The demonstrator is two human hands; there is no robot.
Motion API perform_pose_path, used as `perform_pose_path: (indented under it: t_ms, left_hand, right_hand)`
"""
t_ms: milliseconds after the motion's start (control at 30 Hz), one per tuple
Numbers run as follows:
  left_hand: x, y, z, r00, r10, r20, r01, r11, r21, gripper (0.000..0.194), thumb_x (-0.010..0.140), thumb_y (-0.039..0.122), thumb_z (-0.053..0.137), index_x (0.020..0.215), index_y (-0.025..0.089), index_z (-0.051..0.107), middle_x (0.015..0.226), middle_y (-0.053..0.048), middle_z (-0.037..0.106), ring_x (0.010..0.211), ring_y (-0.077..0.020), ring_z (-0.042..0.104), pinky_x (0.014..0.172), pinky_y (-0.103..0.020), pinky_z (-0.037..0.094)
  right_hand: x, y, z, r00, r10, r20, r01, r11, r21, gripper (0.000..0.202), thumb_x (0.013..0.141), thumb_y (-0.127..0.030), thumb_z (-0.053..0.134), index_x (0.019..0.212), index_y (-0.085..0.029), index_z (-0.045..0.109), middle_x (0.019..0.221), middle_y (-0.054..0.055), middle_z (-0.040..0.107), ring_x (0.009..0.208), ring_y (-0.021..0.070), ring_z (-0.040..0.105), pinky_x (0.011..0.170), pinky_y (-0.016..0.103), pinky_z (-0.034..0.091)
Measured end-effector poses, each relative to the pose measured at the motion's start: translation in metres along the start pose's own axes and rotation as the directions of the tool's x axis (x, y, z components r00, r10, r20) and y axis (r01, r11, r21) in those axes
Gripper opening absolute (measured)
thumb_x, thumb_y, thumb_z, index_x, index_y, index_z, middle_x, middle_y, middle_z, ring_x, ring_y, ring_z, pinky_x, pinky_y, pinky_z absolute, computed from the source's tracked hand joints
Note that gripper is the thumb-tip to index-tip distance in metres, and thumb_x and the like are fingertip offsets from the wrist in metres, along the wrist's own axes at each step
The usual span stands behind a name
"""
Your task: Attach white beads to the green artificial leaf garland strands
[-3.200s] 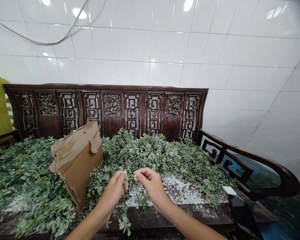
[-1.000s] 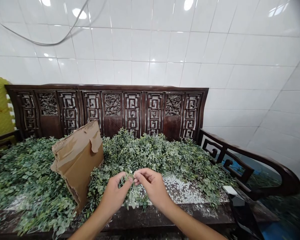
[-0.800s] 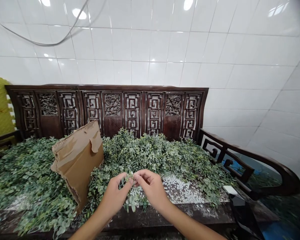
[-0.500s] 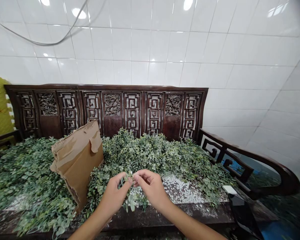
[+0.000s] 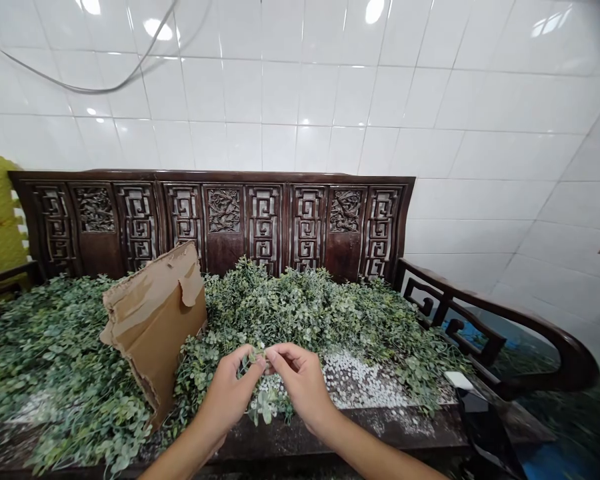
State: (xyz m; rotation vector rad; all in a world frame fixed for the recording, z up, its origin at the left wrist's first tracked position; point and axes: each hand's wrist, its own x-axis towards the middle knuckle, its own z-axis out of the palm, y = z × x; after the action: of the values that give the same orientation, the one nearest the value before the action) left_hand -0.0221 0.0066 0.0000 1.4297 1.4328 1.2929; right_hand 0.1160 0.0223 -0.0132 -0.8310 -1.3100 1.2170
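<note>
My left hand (image 5: 233, 383) and my right hand (image 5: 300, 380) meet fingertip to fingertip above the front of the wooden bench. Between them is a small sprig of artificial greenery (image 5: 265, 405), its pale green leaves hanging below the fingers. The left thumb and fingers pinch the sprig's upper part. My right thumb and forefinger are closed on the same spot; the exact grip is partly hidden by the fingers. Behind the hands lies a large heap of artificial greenery (image 5: 300, 307). Small white bits (image 5: 360, 380) are scattered on the seat right of my right hand.
A torn cardboard sheet (image 5: 165, 327) stands upright left of my hands, with more greenery (image 5: 70, 360) beyond it. The carved backrest (image 5: 225, 247) runs behind, and a curved armrest (image 5: 520, 333) closes the right end. A dark phone-like object (image 5: 487, 427) lies near a small white item (image 5: 459, 380).
My right hand has shifted slightly, its fingers curling a little closer at the sprig. The left hand stays almost where it was.
</note>
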Motion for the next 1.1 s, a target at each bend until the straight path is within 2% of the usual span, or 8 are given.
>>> perform_pose_path:
  t_ms: [233,433,733,933,1000,1033,1067,1100]
  left_hand:
    - [0.0,-0.003,-0.002,0.996,-0.083,0.03,0.08,0.994,0.075,0.031,0.075,0.048,0.06,0.085,0.019,0.065,0.094,-0.005,0.069,0.097,-0.0267,0.059,0.076,-0.028,0.048]
    - [-0.001,-0.006,0.0,0.994,-0.106,0.014,0.105,0.992,0.074,0.04,0.074,0.05,0.06,0.096,0.017,0.065,0.109,-0.009,0.069,0.11,-0.0294,0.057,0.077,-0.029,0.05]
    - [0.0,-0.013,0.001,0.998,-0.061,0.024,0.059,0.995,0.08,0.031,0.077,0.048,0.058,0.082,0.018,0.065,0.088,-0.005,0.07,0.093,-0.0263,0.061,0.076,-0.03,0.05]
    - [0.002,-0.01,0.002,0.994,-0.113,-0.008,0.114,0.993,0.04,0.038,0.071,0.05,0.064,0.093,0.018,0.064,0.104,-0.008,0.069,0.107,-0.0291,0.059,0.082,-0.032,0.049]
    - [0.003,-0.005,0.002,0.991,-0.124,0.051,0.124,0.992,-0.002,0.04,0.072,0.053,0.063,0.093,0.019,0.061,0.095,-0.007,0.069,0.096,-0.0264,0.063,0.078,-0.031,0.05]
    - [0.002,-0.002,0.002,0.986,-0.134,0.095,0.137,0.99,-0.035,0.04,0.073,0.056,0.061,0.09,0.019,0.059,0.088,-0.005,0.068,0.086,-0.0241,0.065,0.072,-0.031,0.051]
    - [0.002,0.001,0.001,0.979,-0.15,0.136,0.16,0.985,-0.064,0.041,0.075,0.059,0.058,0.088,0.02,0.057,0.082,-0.003,0.066,0.074,-0.0212,0.065,0.065,-0.029,0.051]
    - [0.001,0.005,0.0,0.97,-0.172,0.172,0.189,0.978,-0.085,0.042,0.076,0.061,0.055,0.086,0.021,0.054,0.078,-0.001,0.064,0.064,-0.0183,0.062,0.059,-0.028,0.05]
  right_hand:
    - [0.001,-0.001,-0.003,0.999,-0.009,0.049,0.007,1.0,0.028,0.025,0.081,-0.041,0.068,0.078,-0.017,0.073,0.069,0.002,0.067,0.068,0.0159,0.06,0.066,0.025,0.049]
    - [0.003,-0.002,-0.005,0.997,-0.004,0.077,0.004,1.0,0.004,0.025,0.081,-0.041,0.068,0.075,-0.017,0.072,0.066,0.001,0.064,0.066,0.015,0.058,0.064,0.024,0.047]
    - [0.003,0.002,-0.007,0.995,-0.023,0.1,0.024,1.0,-0.011,0.027,0.082,-0.042,0.066,0.074,-0.017,0.072,0.066,0.001,0.063,0.066,0.015,0.058,0.065,0.025,0.046]
    - [0.005,0.005,-0.007,0.996,-0.017,0.083,0.021,0.999,-0.047,0.027,0.081,-0.044,0.066,0.079,-0.017,0.071,0.068,0.003,0.067,0.068,0.0172,0.062,0.066,0.027,0.05]
    - [0.013,0.008,-0.015,0.996,-0.05,0.079,0.062,0.985,-0.16,0.029,0.087,-0.043,0.059,0.086,-0.016,0.07,0.074,0.004,0.069,0.071,0.0184,0.064,0.068,0.028,0.051]
    - [0.018,0.012,-0.023,0.994,-0.061,0.089,0.084,0.954,-0.289,0.03,0.091,-0.041,0.052,0.091,-0.016,0.07,0.079,0.006,0.07,0.075,0.0187,0.064,0.069,0.028,0.052]
    - [0.022,0.016,-0.032,0.994,-0.062,0.093,0.097,0.891,-0.444,0.033,0.094,-0.038,0.045,0.095,-0.016,0.069,0.084,0.007,0.07,0.078,0.0189,0.065,0.069,0.028,0.051]
    - [0.026,0.022,-0.043,0.994,-0.025,0.109,0.091,0.756,-0.648,0.036,0.097,-0.034,0.038,0.097,-0.015,0.068,0.088,0.009,0.07,0.08,0.0188,0.065,0.069,0.027,0.05]
